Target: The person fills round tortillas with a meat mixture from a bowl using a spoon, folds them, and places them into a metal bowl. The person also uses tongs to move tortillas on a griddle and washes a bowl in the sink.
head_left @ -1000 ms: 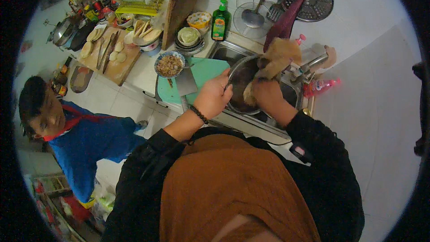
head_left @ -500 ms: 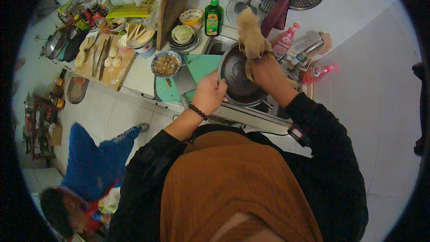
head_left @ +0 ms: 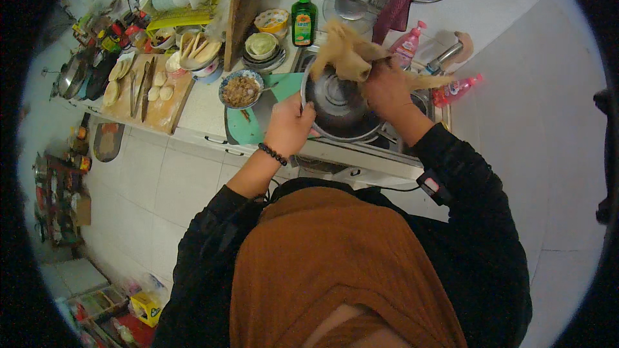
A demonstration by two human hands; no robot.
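Note:
A dark metal pan (head_left: 335, 119) is held tilted over the sink edge and stove. My left hand (head_left: 291, 122) is closed on the left part of its rim. My right hand (head_left: 390, 90) grips a tan cloth (head_left: 345, 50), which is bunched over the pan's far side and partly hangs out to the right. The cloth hides some of the pan's inside. Just beyond my left hand lie a green cutting board (head_left: 240, 130) and a cleaver (head_left: 263, 113), partly covered by that hand. A bowl of minced filling (head_left: 240, 90) sits at the board's left.
Farther left is a wooden board (head_left: 177, 106) with dough pieces and a knife. Behind the cutting board stand stacked bowls (head_left: 263, 48) and a green soap bottle (head_left: 304, 19). Pink bottles (head_left: 454, 90) and a faucet (head_left: 445, 58) stand at right, beside a wall.
The pan and my left hand have shifted slightly left. The cloth has swung left and lower over the pan's far side. A person in blue at lower left has gone out of view.

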